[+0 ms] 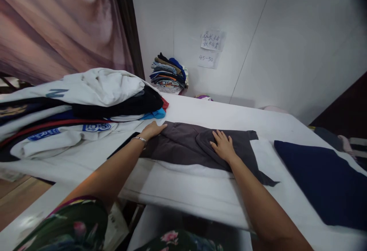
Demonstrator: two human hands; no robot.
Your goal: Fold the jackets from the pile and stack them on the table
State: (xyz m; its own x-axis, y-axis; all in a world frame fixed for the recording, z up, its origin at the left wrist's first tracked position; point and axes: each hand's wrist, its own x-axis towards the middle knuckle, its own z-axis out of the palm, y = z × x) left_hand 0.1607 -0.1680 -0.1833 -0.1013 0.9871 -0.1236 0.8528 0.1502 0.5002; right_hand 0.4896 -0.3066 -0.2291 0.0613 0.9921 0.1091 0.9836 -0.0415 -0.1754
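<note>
A dark grey garment (183, 146) lies partly folded on the white-covered table in front of me, wrinkled along its upper layer. My left hand (152, 130), with a bracelet at its wrist, grips the garment at its left end; the thumb points right along the upper edge and the other fingers are mostly hidden. Flat on the right half of the cloth rests my right hand (224, 146), fingers stretched out and slightly spread. A corner of the garment sticks out toward the lower right. White material shows beneath its right and near edges.
A heaped pile of clothes (100, 90) fills the table's left side. A dark blue folded cloth (323, 182) lies at the right on the white table (197, 190). Stacked clothes (169, 73) stand beyond the far edge, by a wall with paper notes (210, 44).
</note>
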